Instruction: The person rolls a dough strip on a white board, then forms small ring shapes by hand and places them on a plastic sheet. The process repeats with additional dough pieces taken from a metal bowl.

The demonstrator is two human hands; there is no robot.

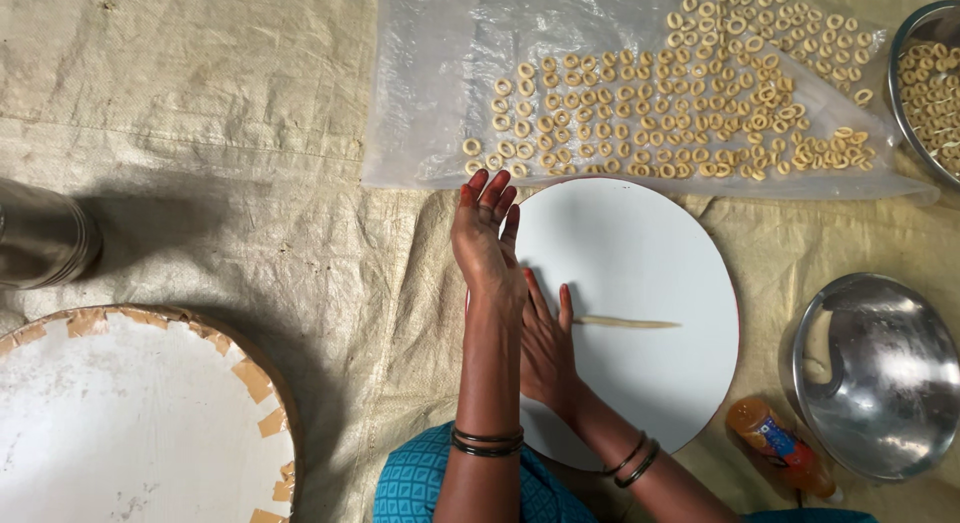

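Coarse woven beige sacking (230, 133) covered the floor. Clear crinkled plastic sheet (430, 83) carried rows of small pale dough rings (660, 113). Round smooth white board (640, 253) lay below it, beside a shiny steel bowl (880, 373). Left hand (487, 243) stood edge-up, fingers straight and together, grip flat and holding nothing. Right hand (547, 348) lay flat on the board, fingertips touching a thin pale rolled dough strand (625, 323), lying level at mid-board.
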